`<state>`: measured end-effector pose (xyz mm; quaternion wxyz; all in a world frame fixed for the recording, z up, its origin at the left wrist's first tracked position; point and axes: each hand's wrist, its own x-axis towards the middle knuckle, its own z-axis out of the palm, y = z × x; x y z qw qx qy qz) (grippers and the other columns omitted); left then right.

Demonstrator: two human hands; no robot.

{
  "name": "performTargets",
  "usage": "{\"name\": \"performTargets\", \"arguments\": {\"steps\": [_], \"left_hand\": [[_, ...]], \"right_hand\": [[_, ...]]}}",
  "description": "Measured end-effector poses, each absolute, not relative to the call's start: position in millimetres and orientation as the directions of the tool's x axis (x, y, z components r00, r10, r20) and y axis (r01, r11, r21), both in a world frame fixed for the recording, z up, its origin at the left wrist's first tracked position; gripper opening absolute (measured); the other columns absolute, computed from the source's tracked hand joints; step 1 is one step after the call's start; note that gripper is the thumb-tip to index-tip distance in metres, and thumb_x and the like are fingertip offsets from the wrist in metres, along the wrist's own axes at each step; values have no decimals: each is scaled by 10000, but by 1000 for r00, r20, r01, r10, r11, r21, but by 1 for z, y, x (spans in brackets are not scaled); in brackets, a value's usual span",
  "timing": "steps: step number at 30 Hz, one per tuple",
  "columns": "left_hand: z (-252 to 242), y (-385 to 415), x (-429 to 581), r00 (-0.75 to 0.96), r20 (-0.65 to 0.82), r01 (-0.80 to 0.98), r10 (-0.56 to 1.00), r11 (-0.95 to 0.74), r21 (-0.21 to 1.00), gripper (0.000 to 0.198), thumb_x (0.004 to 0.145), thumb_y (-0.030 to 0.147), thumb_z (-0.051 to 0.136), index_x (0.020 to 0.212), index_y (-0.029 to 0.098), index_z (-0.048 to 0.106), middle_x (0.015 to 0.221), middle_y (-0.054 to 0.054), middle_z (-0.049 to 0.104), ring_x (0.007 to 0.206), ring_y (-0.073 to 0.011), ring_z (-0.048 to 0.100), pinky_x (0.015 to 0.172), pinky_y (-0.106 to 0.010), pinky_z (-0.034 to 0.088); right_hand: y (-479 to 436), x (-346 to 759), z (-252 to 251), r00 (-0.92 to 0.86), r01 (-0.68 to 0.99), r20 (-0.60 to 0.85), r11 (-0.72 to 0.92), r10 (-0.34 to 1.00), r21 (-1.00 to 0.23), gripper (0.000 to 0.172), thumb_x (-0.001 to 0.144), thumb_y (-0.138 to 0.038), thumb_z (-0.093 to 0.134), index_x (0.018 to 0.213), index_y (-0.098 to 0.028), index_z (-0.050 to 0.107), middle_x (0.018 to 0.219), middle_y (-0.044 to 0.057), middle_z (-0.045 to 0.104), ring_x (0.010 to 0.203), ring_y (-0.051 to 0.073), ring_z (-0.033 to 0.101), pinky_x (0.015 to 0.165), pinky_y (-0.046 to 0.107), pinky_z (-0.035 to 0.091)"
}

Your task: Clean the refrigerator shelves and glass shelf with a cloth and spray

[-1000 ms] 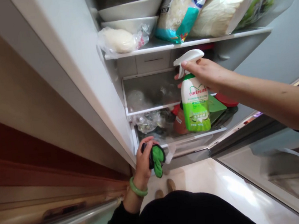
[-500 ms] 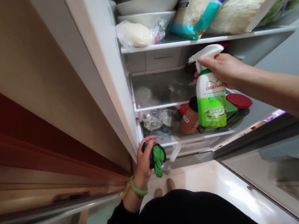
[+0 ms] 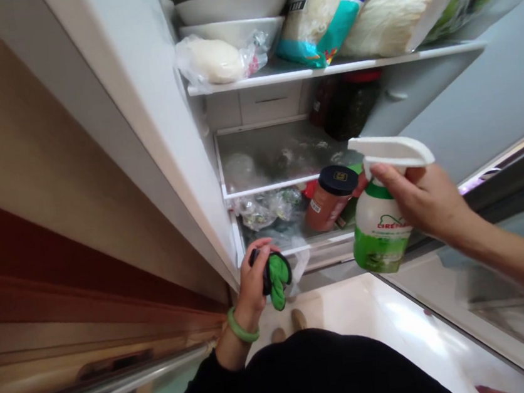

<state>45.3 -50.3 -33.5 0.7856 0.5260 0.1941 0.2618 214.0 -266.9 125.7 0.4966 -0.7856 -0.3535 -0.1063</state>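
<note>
My right hand [image 3: 426, 200] is wrapped round the neck of a white and green spray bottle [image 3: 382, 236], held upright in front of the open fridge. Its white trigger head points left, toward the shelves. In my left hand [image 3: 254, 273], low at the fridge's left side, is a bunched green cloth [image 3: 278, 276] with a dark edge. Facing both hands is the middle glass shelf [image 3: 266, 152], marked with whitish smears. Below it, a brown jar with a black lid [image 3: 329, 201] leans beside plastic-wrapped food [image 3: 268, 208].
The top shelf [image 3: 337, 69] bears stacked white bowls [image 3: 235, 4], a wrapped pale lump [image 3: 215, 60], a blue-and-clear bag [image 3: 321, 16] and wrapped greens. A dark red-lidded jar [image 3: 353, 104] stands at the back right. The open door [image 3: 505, 295] is at right, a wooden panel [image 3: 84, 254] at left.
My right hand has drawn the spray bottle down and back from the shelves, uncovering the dark jar behind. My view has shifted slightly right. The left hand keeps its hold on the cloth.
</note>
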Motion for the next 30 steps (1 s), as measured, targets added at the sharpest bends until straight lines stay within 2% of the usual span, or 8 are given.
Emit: {"name": "performTargets", "arguments": {"steps": [2, 5, 10, 12, 16, 21, 26, 30], "left_hand": [[-32, -52, 47, 795, -29, -190, 606, 294, 937, 505, 798, 599, 835, 1085, 198, 724, 930, -49, 752, 802, -180, 669, 722, -283, 525], [-31, -53, 48, 799, -29, -176, 601, 280, 944, 511, 794, 609, 833, 1077, 197, 727, 926, -51, 753, 798, -181, 667, 716, -285, 523], [-33, -52, 43, 791, -33, -185, 611, 291, 939, 507, 799, 595, 836, 1089, 192, 734, 924, -47, 755, 789, -167, 672, 714, -272, 537], [-34, -51, 40, 787, -34, -192, 616, 297, 936, 495, 805, 584, 837, 1090, 193, 733, 925, -46, 755, 788, -165, 675, 712, -271, 542], [-32, -52, 39, 787, -33, -196, 616, 301, 933, 486, 806, 579, 838, 1083, 196, 729, 925, -44, 756, 786, -167, 674, 703, -271, 543], [-28, -57, 37, 796, -4, -212, 606, 285, 935, 472, 810, 567, 834, 1078, 193, 728, 920, -49, 755, 819, -178, 678, 720, -275, 538], [-31, -57, 30, 779, -25, -206, 626, 294, 933, 487, 812, 568, 828, 1096, 188, 719, 919, -45, 756, 807, -173, 673, 719, -272, 534], [-35, -55, 23, 762, -26, -223, 647, 300, 928, 475, 825, 559, 821, 1110, 192, 722, 938, -43, 757, 806, -168, 678, 715, -267, 536]], "right_hand": [[-265, 215, 121, 718, 663, 501, -255, 483, -704, 377, 1000, -585, 559, 817, -292, 709, 901, 65, 765, 889, 307, 699, 888, 464, 536], [-264, 220, 124, 726, 653, 488, -264, 484, -710, 366, 1001, -593, 557, 911, -292, 744, 922, 60, 788, 893, 300, 718, 856, 439, 543], [-262, 230, 128, 758, 602, 435, -263, 486, -754, 467, 964, -633, 588, 742, -237, 694, 806, 67, 750, 742, 233, 674, 709, 362, 524], [-257, 233, 128, 784, 540, 386, -226, 487, -811, 461, 958, -646, 614, 789, -229, 710, 823, 73, 755, 708, 218, 673, 650, 337, 533], [-231, 239, 138, 800, 453, 307, -184, 516, -872, 380, 997, -568, 630, 957, -210, 752, 870, 96, 762, 668, 211, 697, 546, 300, 538], [-175, 259, 158, 834, 332, 213, -155, 509, -930, 307, 1029, -452, 633, 846, -207, 652, 771, 73, 726, 588, 198, 687, 519, 297, 552], [-116, 298, 157, 756, 441, 390, 31, 526, -897, 341, 954, -561, 727, 956, -228, 650, 721, 29, 710, 602, 210, 710, 559, 323, 616], [-73, 321, 153, 770, 412, 390, 73, 506, -908, 310, 974, -513, 694, 919, -219, 612, 687, 19, 676, 561, 221, 699, 567, 389, 627]]}}
